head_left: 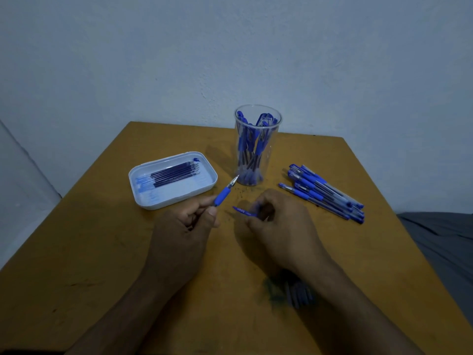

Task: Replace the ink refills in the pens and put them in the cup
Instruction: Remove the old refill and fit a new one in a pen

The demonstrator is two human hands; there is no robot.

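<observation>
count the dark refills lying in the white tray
6, as far as I can tell. The dark refills lie side by side, slanting across the middle of the white tray, tips toward its far right corner. They overlap, so one may be hidden.

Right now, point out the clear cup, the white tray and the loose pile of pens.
clear cup (pixel 266 160), head view, bare side wall.
white tray (pixel 176 198), head view, near rim.
pile of pens (pixel 323 192), head view, middle of the heap.

Tray (pixel 204 187) left of cup (pixel 257 149)
</observation>
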